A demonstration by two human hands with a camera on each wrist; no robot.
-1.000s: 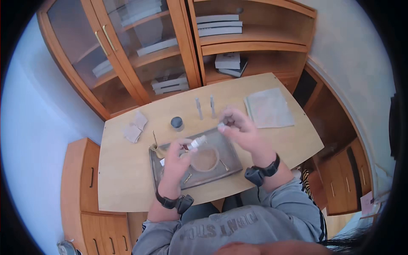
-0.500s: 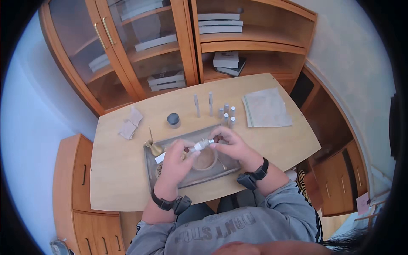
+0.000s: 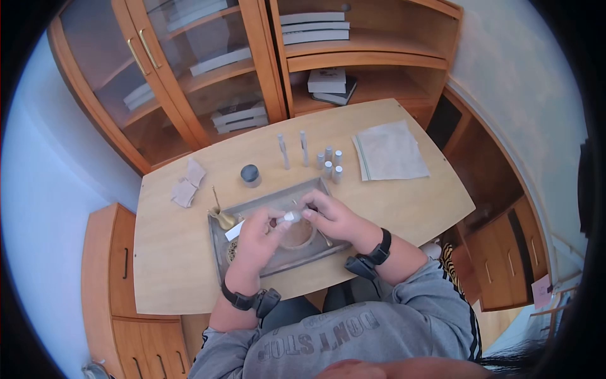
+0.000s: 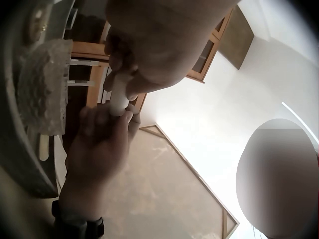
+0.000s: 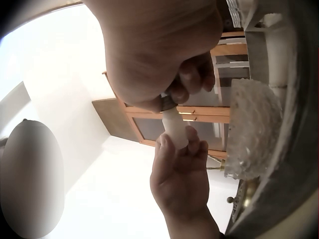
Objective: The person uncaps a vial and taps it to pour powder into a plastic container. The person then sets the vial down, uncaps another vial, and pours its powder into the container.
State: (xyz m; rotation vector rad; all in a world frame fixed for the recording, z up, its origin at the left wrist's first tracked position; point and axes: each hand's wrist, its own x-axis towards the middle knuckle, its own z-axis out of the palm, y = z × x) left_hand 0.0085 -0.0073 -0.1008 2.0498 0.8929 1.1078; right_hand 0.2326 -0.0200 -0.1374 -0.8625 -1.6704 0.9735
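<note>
A small whitish bottle (image 3: 291, 216) is held over the tray, between both hands. The left hand (image 3: 257, 239) pinches its body; in the right wrist view the left fingertips grip the lower end of the bottle (image 5: 175, 130). The right hand (image 3: 334, 219) pinches the grey cap (image 5: 168, 102) at its other end. Beneath the hands a textured clear bowl (image 3: 298, 239) stands in the grey tray (image 3: 271, 199); the left wrist view shows the bowl (image 4: 46, 88) beside the hands.
On the tray's left are a brass pot (image 3: 223, 218) and a white piece (image 3: 234, 231). Behind it stand a dark-lidded jar (image 3: 250, 175), two slim tubes (image 3: 304, 149) and several small vials (image 3: 328, 167). Cloths lie left (image 3: 188, 183) and right (image 3: 391, 152).
The right hand has come in from the back right to the bottle in the left hand and now holds its cap end. The view has shifted slightly, and the vials are uncovered.
</note>
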